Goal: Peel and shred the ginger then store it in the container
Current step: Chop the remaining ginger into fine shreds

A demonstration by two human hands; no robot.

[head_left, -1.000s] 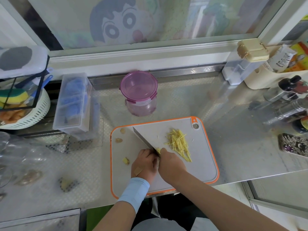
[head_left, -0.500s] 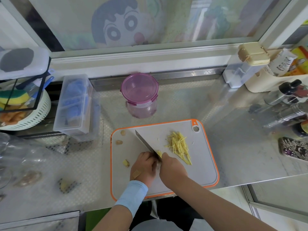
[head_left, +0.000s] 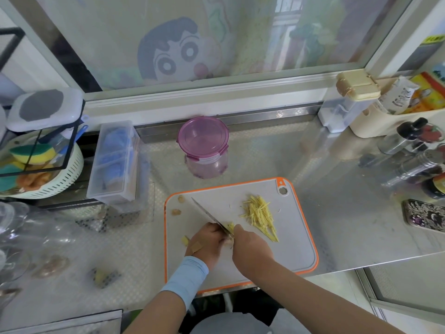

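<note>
Yellow ginger shreds [head_left: 260, 214] are heaped right of the uncut ginger piece [head_left: 230, 227]; the purple-lidded container [head_left: 203, 147] is set farther back, closed.

No legible text anywhere (the print on the white packet [head_left: 398, 98] far too blurred)

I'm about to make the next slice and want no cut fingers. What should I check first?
1. Grip: the right hand holds the steel knife: ok.
2. Guard: the left hand is curled on the yellow ginger piece, with its fingertips hidden beside the blade: cannot tell.
3. Base: the grey cutting board with orange rim lies flat, its near edge at the front edge of the steel counter; overhang: cannot tell.
4. Path: the pile of shredded ginger lies right of the blade, out of its way: ok.
5. Storage: the round clear container with purple lid stands behind the board, lid on: not ok yet.
</note>
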